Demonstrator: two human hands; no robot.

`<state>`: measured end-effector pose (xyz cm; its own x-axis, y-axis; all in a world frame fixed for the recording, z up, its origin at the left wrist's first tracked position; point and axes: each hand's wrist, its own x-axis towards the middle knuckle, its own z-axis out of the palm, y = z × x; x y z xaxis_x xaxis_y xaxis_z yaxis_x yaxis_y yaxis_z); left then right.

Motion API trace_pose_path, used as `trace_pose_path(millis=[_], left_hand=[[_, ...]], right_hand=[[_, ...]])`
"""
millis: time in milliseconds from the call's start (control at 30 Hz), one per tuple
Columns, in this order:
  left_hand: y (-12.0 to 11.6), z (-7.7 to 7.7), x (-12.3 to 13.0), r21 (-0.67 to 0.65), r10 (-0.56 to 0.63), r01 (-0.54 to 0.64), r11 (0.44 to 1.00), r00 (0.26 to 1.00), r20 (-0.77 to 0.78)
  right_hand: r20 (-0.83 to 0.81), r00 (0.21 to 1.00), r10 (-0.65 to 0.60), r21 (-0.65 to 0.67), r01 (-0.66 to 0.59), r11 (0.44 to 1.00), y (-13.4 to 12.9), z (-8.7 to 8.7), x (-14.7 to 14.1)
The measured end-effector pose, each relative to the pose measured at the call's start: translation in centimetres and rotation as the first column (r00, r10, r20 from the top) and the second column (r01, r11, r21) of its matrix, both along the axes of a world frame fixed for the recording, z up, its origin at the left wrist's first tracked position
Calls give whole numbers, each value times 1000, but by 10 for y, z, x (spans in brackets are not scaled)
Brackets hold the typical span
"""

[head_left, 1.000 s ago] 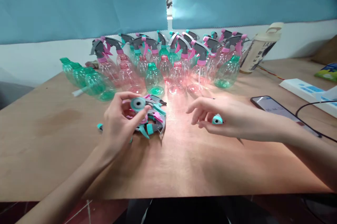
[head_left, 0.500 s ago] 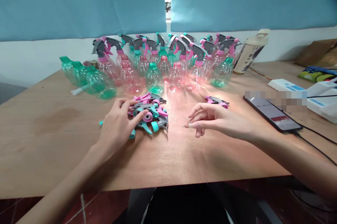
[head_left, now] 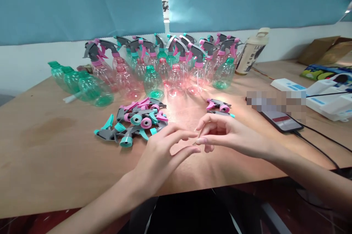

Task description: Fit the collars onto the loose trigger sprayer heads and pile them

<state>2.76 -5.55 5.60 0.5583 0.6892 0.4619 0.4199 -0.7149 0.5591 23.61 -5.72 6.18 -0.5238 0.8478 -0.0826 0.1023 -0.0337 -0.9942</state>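
My right hand (head_left: 220, 133) is closed in a pinch, its thumb and index fingertips round something small and thin that I cannot make out. Close beside its fingertips, my left hand (head_left: 167, 149) has its thumb and fingers apart, nothing visible between them. Left of centre lies a pile of spray heads (head_left: 145, 122), grey with pink or teal parts, partly behind my left hand. A pink and grey spray head (head_left: 219, 105) lies beyond my right hand, with a teal and grey one (head_left: 220, 113) just in front of it.
Pink and green clear bottles (head_left: 153, 82), many with spray heads, stand across the back. Several green bottles (head_left: 93, 87) lean together at left. A cream flask (head_left: 251, 52), a phone (head_left: 282, 119), cables and white power strips (head_left: 330, 104) are at right, near a cardboard box (head_left: 321, 50).
My left hand has moved right, from the spray head pile to my right hand's fingertips. The view has shifted slightly, and the teal spray head beyond my right hand now shows.
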Motion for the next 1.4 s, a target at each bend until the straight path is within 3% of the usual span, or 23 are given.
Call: trace_pose_path(millis=[267,467,767,900,1033,1167,1300,1400], left_hand=[[2,-9,24,86,28,-33,996,998,63],[9,-18,39,181,77,-87,980,995,59],[41,-26,79,181,10,-3,983,999,-37],[62,-33,92,144,60,-27,989,971,-233],[68,-41,102,81,129,-107,991,924,-360],[68,-44,110,65,151,-137,988,908,-391],[67,-40,110,87,177,-157,984,923,-341],[63,-32,103,154,132,-102,983,972,-195]], right_hand=[[-40,999,-31,-38,29,999,-8,-10,17],[-100,979,-180,-168,161,972,-16,-24,16],[-121,921,-370,-250,332,909,-19,-40,49],[-87,875,-476,-262,441,858,-25,-46,73],[15,843,-537,-107,536,838,-32,-53,91],[191,785,-590,214,553,805,-30,-59,98],[360,680,-639,578,375,725,-21,-58,98],[382,741,-553,653,206,728,-12,-52,95]])
